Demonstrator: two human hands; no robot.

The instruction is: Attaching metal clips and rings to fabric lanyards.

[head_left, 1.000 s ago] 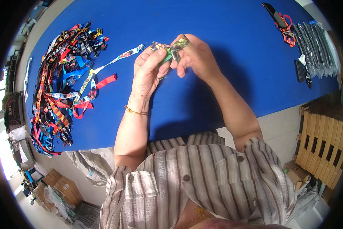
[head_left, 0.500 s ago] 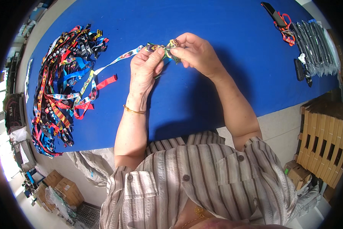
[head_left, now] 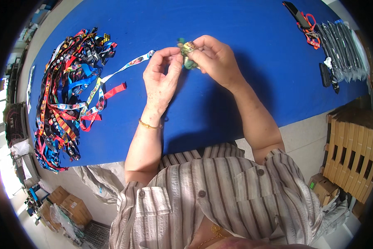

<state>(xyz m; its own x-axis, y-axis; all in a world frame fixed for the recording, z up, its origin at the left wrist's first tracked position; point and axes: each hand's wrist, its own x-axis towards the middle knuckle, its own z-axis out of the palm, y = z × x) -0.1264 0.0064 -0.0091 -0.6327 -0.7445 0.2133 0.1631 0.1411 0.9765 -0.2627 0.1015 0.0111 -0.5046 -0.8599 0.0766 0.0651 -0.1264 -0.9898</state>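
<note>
Over the blue table [head_left: 219, 25], my right hand [head_left: 217, 60] pinches a small bunched-up green and yellow printed ribbon [head_left: 189, 47] between thumb and fingers. My left hand [head_left: 161, 72] meets it from the other side, thumb and forefinger closed at the ribbon's edge. Part of the ribbon is hidden behind the fingers. A white and light-blue printed strap [head_left: 130, 64] stretches from the pile of lanyards [head_left: 62, 95] on the left and ends beside my left hand. That pile is a tangle of many colours, with a red strap end [head_left: 116, 90] sticking out.
At the table's right lie red-handled scissors [head_left: 312, 35], a black flat object [head_left: 293, 12], a stack of dark items in clear bags [head_left: 342, 52] and a small black case [head_left: 325, 74]. Cardboard boxes [head_left: 75, 207] stand on the floor at lower left. A slatted brown stack [head_left: 352, 155] is at right.
The green ribbon is now bunched more tightly in my right hand. My left hand has turned, its fingers shifting toward the ribbon's edge, and the light-blue strap end shows beside it.
</note>
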